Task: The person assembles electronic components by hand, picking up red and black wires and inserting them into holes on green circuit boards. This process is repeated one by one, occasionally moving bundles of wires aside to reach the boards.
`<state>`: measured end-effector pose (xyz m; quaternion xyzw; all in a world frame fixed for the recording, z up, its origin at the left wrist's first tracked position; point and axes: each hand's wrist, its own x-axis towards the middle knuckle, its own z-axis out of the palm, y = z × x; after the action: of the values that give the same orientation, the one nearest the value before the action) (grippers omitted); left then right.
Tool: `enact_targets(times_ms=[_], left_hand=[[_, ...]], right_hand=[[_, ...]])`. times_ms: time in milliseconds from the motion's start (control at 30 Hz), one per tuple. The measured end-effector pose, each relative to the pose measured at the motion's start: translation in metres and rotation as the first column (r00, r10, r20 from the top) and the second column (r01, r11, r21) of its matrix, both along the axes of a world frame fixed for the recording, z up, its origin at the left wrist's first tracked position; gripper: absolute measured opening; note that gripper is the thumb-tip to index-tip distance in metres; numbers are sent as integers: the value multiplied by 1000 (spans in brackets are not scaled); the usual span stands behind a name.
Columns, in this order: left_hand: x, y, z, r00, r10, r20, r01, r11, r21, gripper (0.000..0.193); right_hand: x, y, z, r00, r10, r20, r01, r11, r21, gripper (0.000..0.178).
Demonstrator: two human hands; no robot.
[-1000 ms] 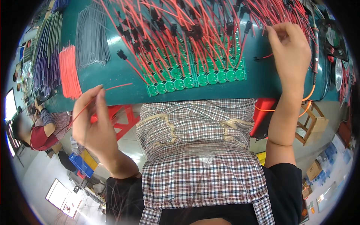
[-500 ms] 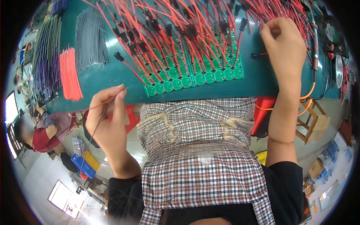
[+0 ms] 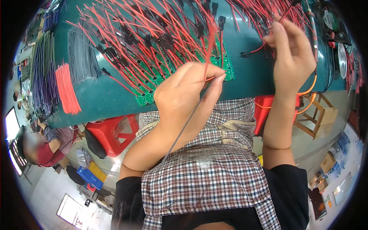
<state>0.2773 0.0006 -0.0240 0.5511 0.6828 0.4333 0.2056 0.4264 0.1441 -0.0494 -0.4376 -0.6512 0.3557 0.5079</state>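
Note:
My left hand is closed in a pinch over the front of the green circuit boards. It grips a thin wire lead, with a red strand rising above the fingertips and a dark strand trailing below toward the apron. Round green circuit boards lie in joined panels, many with red and black wires ending in black connectors. At the right, my right hand pinches a dark wire with a black plug above the fingertips, beside the pile of red wires.
Bundles of purple wires, grey wires and short red wires lie on the left of the green table. A soldering iron with an orange cable stands right. A red stool and another person are at left.
My left hand has swung rightward and up with its wire, from the table edge to the boards. My right hand now raises a wire with a black plug at the pile.

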Motion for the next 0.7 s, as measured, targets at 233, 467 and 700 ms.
enact_targets(times_ms=[233,467,700], left_hand=[[8,7,-16,988,73,-133,-61,994,87,19],[8,7,-11,986,57,-156,-58,998,0,11],[7,8,-14,979,37,-203,-24,998,64,12]], right_hand=[[5,-9,-19,996,50,-72,-47,998,38,12],[8,-12,-17,995,85,61,-86,996,22,14],[7,-13,-17,996,84,39,-85,996,17,15]])
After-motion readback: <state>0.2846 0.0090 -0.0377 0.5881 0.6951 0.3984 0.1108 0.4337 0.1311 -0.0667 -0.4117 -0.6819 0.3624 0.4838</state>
